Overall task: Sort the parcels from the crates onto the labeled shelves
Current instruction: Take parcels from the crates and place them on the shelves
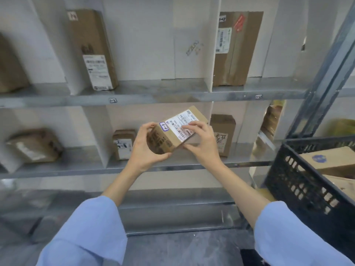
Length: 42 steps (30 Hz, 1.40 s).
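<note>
Item: one small brown cardboard parcel (172,133), white barcoded shipping label on top, small blue-edged sticker at its corner; held tilted at frame centre, before the grey metal shelves (153,93). Left hand (146,148) and right hand (201,141) both clasped it. Shelved parcels counted: seven. One black plastic crate (299,189), lower right.

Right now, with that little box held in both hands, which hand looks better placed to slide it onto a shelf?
Probably the left hand: it cups the box from underneath, carrying its end, while the right hand pinches only the label side with fingertips. Which shelf is unclear.
</note>
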Available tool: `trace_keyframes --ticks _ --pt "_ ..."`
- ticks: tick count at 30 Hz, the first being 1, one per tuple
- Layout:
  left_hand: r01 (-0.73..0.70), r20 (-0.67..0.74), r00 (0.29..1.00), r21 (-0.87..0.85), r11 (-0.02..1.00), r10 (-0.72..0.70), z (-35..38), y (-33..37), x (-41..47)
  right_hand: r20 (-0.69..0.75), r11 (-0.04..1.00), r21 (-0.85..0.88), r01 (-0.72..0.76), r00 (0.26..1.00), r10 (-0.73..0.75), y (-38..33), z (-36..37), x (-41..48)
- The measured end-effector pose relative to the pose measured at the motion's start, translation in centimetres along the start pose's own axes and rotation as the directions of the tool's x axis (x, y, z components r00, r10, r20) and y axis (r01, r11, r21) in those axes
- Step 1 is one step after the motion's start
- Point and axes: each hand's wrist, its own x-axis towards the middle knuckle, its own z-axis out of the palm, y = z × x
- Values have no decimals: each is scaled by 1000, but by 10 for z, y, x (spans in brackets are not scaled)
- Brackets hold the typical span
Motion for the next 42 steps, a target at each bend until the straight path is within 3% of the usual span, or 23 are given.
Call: trace_keyframes --ticks 9,17,25,33,42 --pt "81 -48 996 53 995 -79 -129 -21 -86 -4 993 -88 -73 997 73 -74 68 -23" --pt "155 -120 979 -87 984 -165 -214 -16 -145 87 971 177 -159 985 146 -136 113 -54" --pt "166 -232 957 -56 985 -174 -265 -21 -176 176 965 135 -223 964 198 -171 148 -67" --pt "145 -362 919 -49 988 -153 -321 -6 -190 281 969 182 -169 953 113 -206 183 -65" --pt "198 -480 863 42 979 -154 -387 -5 -204 359 910 369 -189 932 49 -249 229 -62"
